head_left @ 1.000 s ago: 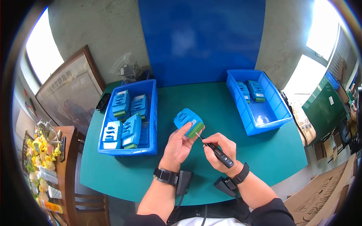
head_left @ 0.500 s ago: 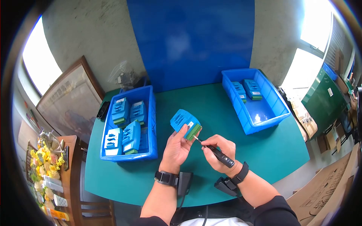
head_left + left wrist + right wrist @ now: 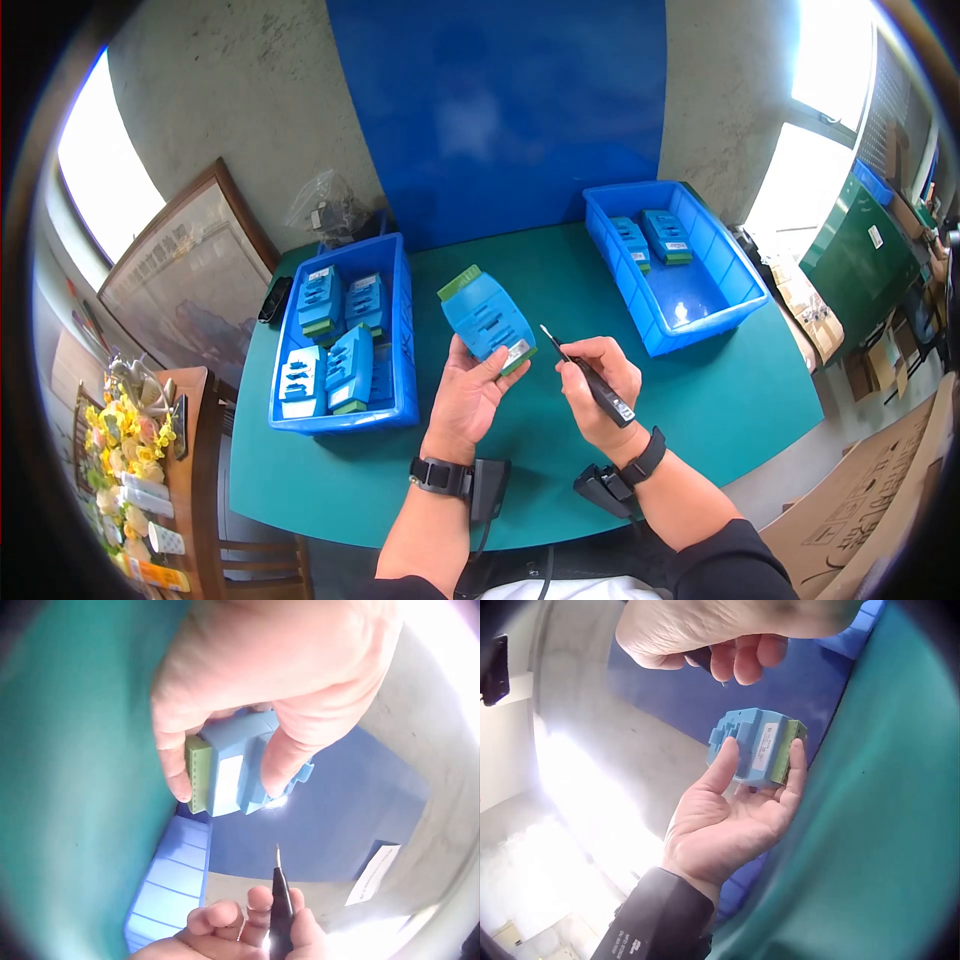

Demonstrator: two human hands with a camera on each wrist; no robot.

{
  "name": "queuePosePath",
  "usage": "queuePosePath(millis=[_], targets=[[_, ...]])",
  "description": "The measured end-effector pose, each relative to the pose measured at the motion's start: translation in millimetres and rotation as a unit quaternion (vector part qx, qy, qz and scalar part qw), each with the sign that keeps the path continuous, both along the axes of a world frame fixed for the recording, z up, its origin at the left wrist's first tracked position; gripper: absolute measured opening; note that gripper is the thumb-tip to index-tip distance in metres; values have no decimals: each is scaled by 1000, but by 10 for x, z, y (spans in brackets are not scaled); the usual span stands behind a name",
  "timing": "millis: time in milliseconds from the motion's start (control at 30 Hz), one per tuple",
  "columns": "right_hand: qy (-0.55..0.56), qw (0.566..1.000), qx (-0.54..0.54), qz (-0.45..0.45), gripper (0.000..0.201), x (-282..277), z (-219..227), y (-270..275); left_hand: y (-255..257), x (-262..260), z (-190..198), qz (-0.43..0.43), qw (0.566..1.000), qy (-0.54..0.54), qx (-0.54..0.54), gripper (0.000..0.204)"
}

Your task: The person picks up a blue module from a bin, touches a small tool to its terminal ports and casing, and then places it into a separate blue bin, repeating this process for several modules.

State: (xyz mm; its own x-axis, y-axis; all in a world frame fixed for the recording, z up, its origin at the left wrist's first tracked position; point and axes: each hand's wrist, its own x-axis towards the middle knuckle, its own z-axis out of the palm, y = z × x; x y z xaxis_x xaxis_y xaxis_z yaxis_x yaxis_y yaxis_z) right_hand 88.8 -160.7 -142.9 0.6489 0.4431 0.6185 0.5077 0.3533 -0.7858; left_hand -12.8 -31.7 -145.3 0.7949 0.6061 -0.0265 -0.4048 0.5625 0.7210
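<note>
My left hand [image 3: 468, 400] grips a blue plastic module [image 3: 488, 312] by its near end, above the table. A green terminal strip shows at the module's far end, and the near strip is partly behind my fingers. The left wrist view shows my thumb on the blue housing [image 3: 229, 776] beside a white label. In my right hand [image 3: 608, 385] a slim black screwdriver [image 3: 603, 392] is pinched like a pen. Its metal tip points up and left, a short way right of the module and apart from it.
A blue bin [image 3: 408, 335] on the left of the green table [image 3: 420, 480] holds several similar modules. Two more modules [image 3: 665, 235] lie in another blue bin [image 3: 715, 325] at the back right. A clear plastic bag [image 3: 330, 205] stands behind the left bin.
The screwdriver tip has come away from the green terminal strip, to the right. My left hand has turned the module, so its other green end now shows at the top.
</note>
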Motion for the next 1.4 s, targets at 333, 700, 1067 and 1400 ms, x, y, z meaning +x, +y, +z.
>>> queuePosePath(millis=[333,700,1067,1400], targets=[[-16,1000,-9,-19,12,-2,-5,30,-22,1,6,-39,999,10,12,48],[-116,991,-21,65,15,-40,22,5,-40,13,-45,-47,997,2,62,47],[-85,993,26,-82,33,126,36,49,-57,0,-2,-68,993,29,97,55],[-101,991,-50,-78,34,146,107,52,-22,14,-81,38,981,99,162,54]])
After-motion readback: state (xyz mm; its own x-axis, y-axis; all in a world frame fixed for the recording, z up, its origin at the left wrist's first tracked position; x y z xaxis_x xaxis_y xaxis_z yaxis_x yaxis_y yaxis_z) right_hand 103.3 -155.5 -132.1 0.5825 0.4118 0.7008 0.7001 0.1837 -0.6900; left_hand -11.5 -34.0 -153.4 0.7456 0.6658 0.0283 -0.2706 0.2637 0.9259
